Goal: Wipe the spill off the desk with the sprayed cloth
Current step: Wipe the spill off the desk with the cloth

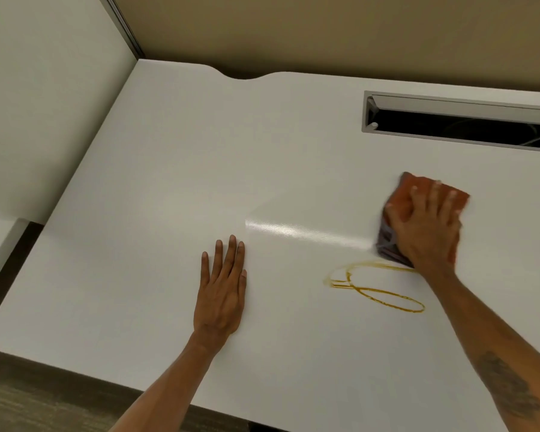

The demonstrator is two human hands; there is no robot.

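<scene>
A thin amber spill (pixel 384 296) lies in looping rings on the white desk (pixel 169 182), right of centre. My right hand (pixel 427 226) presses an orange cloth (pixel 401 198) flat on the desk just beyond the spill's far edge; the cloth is blurred with motion. A wet, shiny streak (pixel 293 230) runs left from the cloth. My left hand (pixel 222 291) rests palm down on the desk to the left of the spill, fingers together, holding nothing.
A long cable slot (pixel 462 121) with a raised lid is cut into the desk at the back right. A white partition (pixel 44 104) stands along the left side. The desk's front edge (pixel 106 378) drops to dark carpet.
</scene>
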